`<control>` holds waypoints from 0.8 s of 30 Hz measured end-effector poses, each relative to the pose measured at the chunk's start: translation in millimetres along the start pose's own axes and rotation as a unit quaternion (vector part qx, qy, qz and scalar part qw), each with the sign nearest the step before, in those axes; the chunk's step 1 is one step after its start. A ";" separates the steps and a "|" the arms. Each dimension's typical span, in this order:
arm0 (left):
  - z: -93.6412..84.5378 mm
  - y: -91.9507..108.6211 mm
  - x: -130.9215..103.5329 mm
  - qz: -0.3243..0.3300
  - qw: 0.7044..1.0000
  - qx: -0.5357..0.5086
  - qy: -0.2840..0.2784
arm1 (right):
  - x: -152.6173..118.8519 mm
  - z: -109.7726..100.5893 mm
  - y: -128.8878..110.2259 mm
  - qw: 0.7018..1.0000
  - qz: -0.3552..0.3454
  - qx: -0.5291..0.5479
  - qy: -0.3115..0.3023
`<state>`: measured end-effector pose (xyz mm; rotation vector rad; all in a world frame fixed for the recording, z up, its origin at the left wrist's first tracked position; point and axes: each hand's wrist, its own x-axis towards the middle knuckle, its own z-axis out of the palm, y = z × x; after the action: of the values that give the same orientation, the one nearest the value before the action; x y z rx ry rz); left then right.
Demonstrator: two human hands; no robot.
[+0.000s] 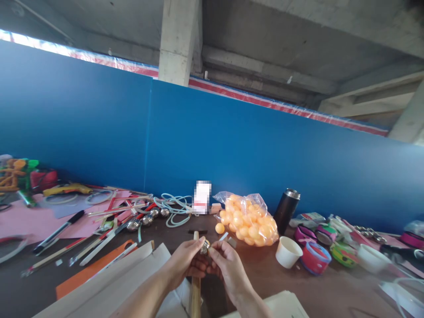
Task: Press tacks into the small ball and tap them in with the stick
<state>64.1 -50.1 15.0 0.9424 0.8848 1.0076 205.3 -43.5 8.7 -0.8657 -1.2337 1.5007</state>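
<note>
Between my two hands is a small shiny silver ball (205, 246), much like a jingle bell. The thumb and fingers of my left hand (187, 260) pinch it from one side. My right hand (228, 265) closes its thumb and forefinger on the other side of it. The curled fingers hide the ball's lower part. Below my hands lies a hammer (195, 296), its wooden handle pointing toward me and its dark head just beyond my left thumb. Similar silver bells (147, 219) sit in a row at the left.
A plastic bag of orange balls (248, 221) stands behind my hands, with a black bottle (286, 211) and a paper cup (289, 252) to its right. Coloured tape rolls (315, 257) lie further right. Pens, sticks and tubing (172, 205) clutter the left. A blue partition (232, 141) closes the back.
</note>
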 end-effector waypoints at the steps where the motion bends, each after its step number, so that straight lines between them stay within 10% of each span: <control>1: 0.4 0.6 -0.6 0.001 1.000 0.002 0.000 | 0.1 0.2 0.9 1.000 0.001 0.004 0.000; 16: 3.4 5.1 -3.4 0.010 1.000 -0.010 0.004 | 2.0 3.4 1.3 1.000 0.016 -0.005 0.008; 24: -16.2 8.3 1.7 0.011 0.993 -0.085 0.079 | -2.8 -2.1 0.4 0.970 -0.030 -0.239 0.047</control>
<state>47.3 -42.9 16.9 0.7380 0.9047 1.1696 207.9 -45.6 7.7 -1.1850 -1.5648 1.1132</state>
